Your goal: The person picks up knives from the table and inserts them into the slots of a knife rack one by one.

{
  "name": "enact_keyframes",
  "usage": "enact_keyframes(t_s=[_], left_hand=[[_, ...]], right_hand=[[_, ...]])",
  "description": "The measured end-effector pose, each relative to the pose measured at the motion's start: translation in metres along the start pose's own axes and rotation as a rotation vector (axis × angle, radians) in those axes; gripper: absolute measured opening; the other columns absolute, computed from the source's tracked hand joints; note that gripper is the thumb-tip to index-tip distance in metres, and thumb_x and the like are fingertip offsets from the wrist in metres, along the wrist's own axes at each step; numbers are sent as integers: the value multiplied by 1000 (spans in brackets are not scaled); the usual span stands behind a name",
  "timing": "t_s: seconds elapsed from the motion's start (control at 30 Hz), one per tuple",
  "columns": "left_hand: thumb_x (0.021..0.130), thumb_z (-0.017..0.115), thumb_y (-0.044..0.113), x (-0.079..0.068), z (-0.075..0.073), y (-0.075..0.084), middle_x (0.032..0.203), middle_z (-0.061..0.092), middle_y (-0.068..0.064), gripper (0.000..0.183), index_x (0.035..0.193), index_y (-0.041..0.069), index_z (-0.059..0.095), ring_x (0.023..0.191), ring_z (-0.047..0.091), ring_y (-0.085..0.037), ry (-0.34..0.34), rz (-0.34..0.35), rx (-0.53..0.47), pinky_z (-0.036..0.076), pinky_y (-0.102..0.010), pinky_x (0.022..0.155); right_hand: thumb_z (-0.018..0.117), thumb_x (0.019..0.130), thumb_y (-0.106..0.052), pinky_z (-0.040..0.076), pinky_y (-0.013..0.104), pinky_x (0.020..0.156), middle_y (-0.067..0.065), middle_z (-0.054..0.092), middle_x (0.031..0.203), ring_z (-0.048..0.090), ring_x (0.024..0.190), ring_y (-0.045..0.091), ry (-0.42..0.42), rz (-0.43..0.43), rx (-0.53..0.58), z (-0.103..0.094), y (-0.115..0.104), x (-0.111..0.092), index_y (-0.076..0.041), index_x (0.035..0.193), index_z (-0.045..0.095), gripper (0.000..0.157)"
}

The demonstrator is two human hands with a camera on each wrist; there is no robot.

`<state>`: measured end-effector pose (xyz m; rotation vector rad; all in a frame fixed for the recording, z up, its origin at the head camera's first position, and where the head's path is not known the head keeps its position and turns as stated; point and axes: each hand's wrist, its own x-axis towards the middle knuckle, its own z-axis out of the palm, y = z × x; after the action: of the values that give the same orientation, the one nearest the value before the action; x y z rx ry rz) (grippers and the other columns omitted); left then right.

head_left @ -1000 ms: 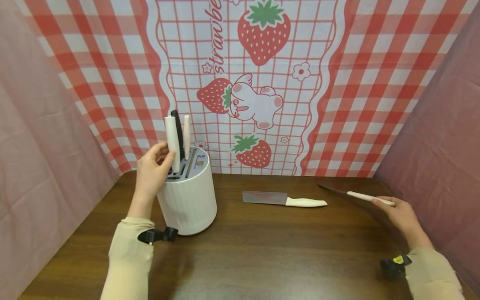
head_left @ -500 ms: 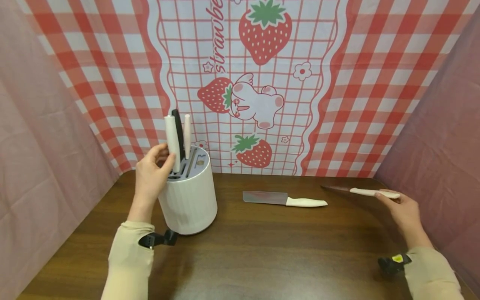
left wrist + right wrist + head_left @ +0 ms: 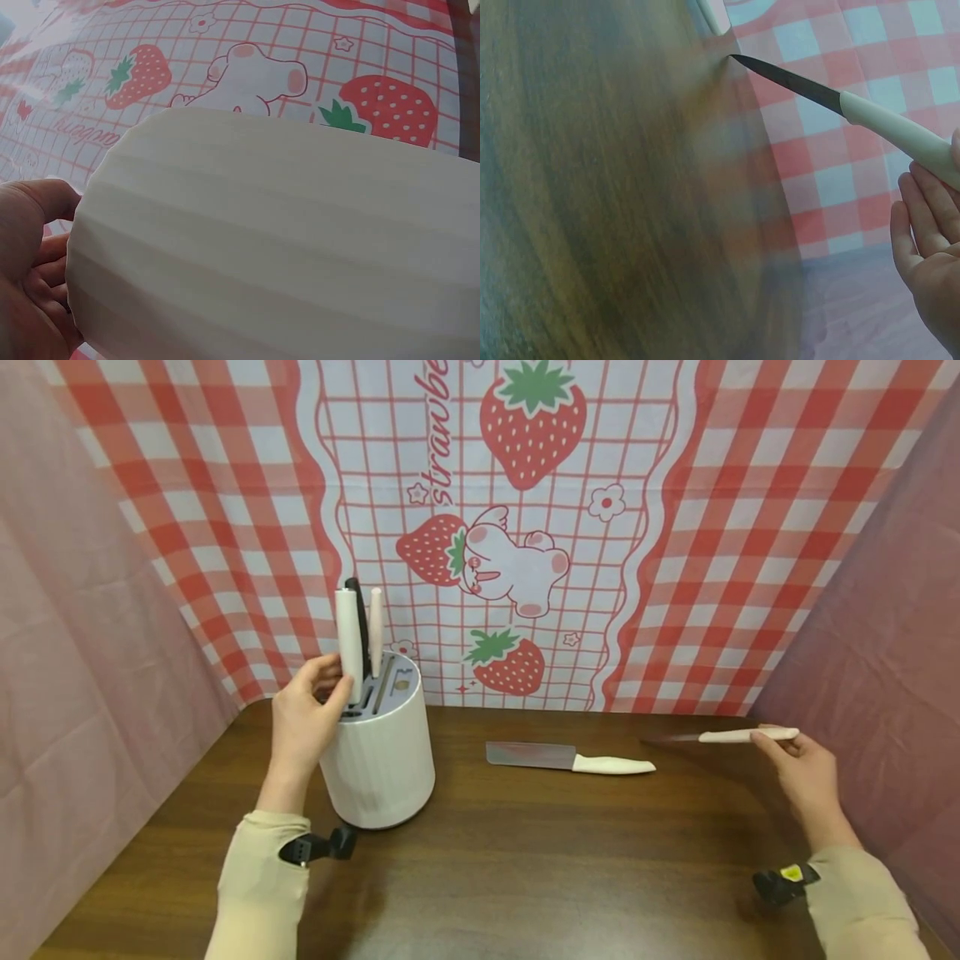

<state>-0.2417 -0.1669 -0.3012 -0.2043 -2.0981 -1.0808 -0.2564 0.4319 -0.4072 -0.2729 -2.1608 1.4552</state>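
Observation:
In the head view my left hand (image 3: 303, 714) is at the top of a white ribbed knife block (image 3: 382, 777). Its thumb and fingers pinch the lower part of a thick white knife handle (image 3: 348, 639) standing in a slot; the blade is hidden inside. The left wrist view is mostly filled by the block's wall (image 3: 277, 240), with part of the hand (image 3: 34, 262) at its edge. On the right, my right hand (image 3: 806, 785) holds a paring knife (image 3: 900, 135) by its white handle, above the table. Its dark, pointed blade (image 3: 791, 80) points left.
A black handle (image 3: 358, 618) and a slim pale handle (image 3: 376, 631) also stand in the block. A cleaver (image 3: 532, 755) with a cream handle lies mid-table (image 3: 525, 860). Strawberry-print cloth (image 3: 517, 552) hangs behind, with pink cloth at both sides.
My right hand has shifted slightly right and raised the paring knife's handle, so the knife lies more level. The white handle at my left hand has tipped slightly right.

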Motion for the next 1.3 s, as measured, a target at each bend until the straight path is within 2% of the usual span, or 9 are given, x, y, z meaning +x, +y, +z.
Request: enact_keyframes(t_s=[0.1, 0.13, 0.27, 0.37, 0.47, 0.67, 0.83, 1.07, 1.3], left_hand=[[84, 63, 14, -1, 0, -1, 100, 67, -14, 30, 111, 1, 61, 83, 65, -22, 8, 7, -7, 39, -6, 66], [83, 63, 14, -1, 0, -1, 100, 67, -14, 30, 110, 1, 61, 83, 65, -22, 12, 11, -8, 39, -6, 65], [83, 63, 13, -2, 0, -1, 99, 68, -14, 29, 110, 1, 61, 82, 64, -21, 36, 18, -16, 40, -6, 65], [83, 63, 12, -3, -1, 0, 98, 68, -12, 27, 108, 2, 62, 82, 64, -19, 68, 23, -16, 40, -6, 66], [82, 62, 10, -3, -1, 1, 97, 69, -10, 26, 107, 3, 63, 82, 64, -17, 106, 27, -22, 41, -7, 68], [83, 62, 8, -4, -2, 4, 95, 69, -9, 23, 105, 3, 64, 81, 62, -11, 164, 43, -53, 43, -11, 70], [84, 60, 8, -6, -2, 5, 95, 69, -10, 22, 105, 3, 64, 83, 62, -15, 170, 48, -100, 43, -12, 73], [84, 61, 6, -9, -2, 6, 96, 68, -12, 23, 106, 1, 63, 85, 61, -19, 179, 62, -135, 43, -14, 75], [85, 59, 6, -14, -2, 11, 96, 68, -12, 22, 106, 0, 63, 86, 62, -20, 200, 99, -128, 43, -15, 76]], right_hand=[[67, 81, -28, 38, 4, 60, -35, 58, 71, 51, 71, -16, -1, -12, 8, 3, -15, -6, -31, 90, 66, 9], [67, 82, -26, 38, 4, 60, -33, 59, 71, 52, 71, -16, 1, -14, 29, 4, -19, -7, -29, 91, 67, 9], [65, 82, -31, 36, 3, 62, -36, 56, 70, 50, 72, -17, 29, -34, -24, 8, -28, -8, -34, 89, 65, 8], [64, 83, -30, 36, 4, 63, -36, 55, 70, 49, 73, -16, 36, -60, -39, 11, -35, -9, -33, 92, 64, 9], [65, 84, -25, 36, 4, 63, -34, 57, 71, 51, 72, -15, 32, -74, -3, 13, -43, -9, -30, 92, 64, 10], [64, 84, -24, 39, 4, 59, -32, 58, 70, 53, 66, -14, 26, -106, -6, 18, -54, -9, -34, 85, 59, 12], [63, 85, -17, 42, 4, 61, -28, 61, 71, 56, 68, -13, 25, -140, 70, 25, -64, -10, -30, 85, 60, 13], [61, 86, -9, 42, 3, 66, -26, 62, 79, 56, 74, -12, 13, -214, 135, 35, -77, -15, -31, 91, 62, 23], [60, 84, -1, 43, 4, 67, -19, 65, 83, 58, 74, -8, -21, -264, 274, 45, -108, -31, -25, 91, 65, 26]])
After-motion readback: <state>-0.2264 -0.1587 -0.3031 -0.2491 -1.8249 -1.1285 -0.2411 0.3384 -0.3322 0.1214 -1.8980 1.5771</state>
